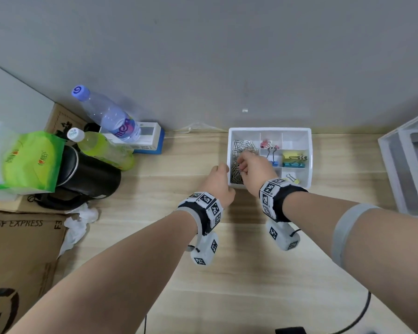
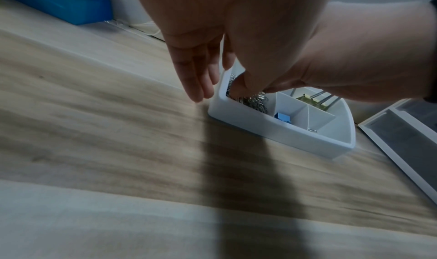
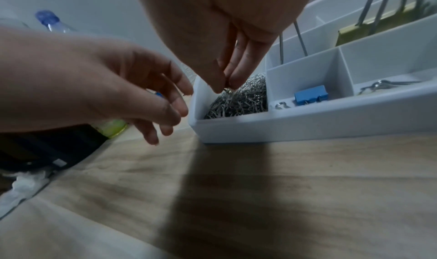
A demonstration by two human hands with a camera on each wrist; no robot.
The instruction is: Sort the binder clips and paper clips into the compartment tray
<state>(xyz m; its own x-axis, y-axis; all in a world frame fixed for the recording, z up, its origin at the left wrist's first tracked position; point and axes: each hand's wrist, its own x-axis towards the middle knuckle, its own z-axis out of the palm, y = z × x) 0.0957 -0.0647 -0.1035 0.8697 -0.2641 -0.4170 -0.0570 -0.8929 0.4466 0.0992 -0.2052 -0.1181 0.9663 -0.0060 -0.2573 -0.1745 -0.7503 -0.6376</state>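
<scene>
Pinching a paper clip (image 3: pixel 228 90) between thumb and fingertips (image 3: pixel 237 80): right hand (image 1: pixel 253 165), poised just over the heaped paper clips (image 3: pixel 241 98) in the long left compartment, probably to drop it onto like stock. Relaxed, fingers straight, holding nothing: left hand (image 1: pixel 219 180), laid against the outer left wall of the compartment tray (image 1: pixel 308 141), likely to steady it. Binder clips already divided by colour: pink (image 1: pixel 267 143), blue (image 3: pixel 311 94), yellow (image 1: pixel 292 154), teal (image 1: pixel 291 163). Tray set on wooden desk (image 1: pixel 227 273) near the wall. No loose clips visible on the desk; sorting seemingly close to finished.
</scene>
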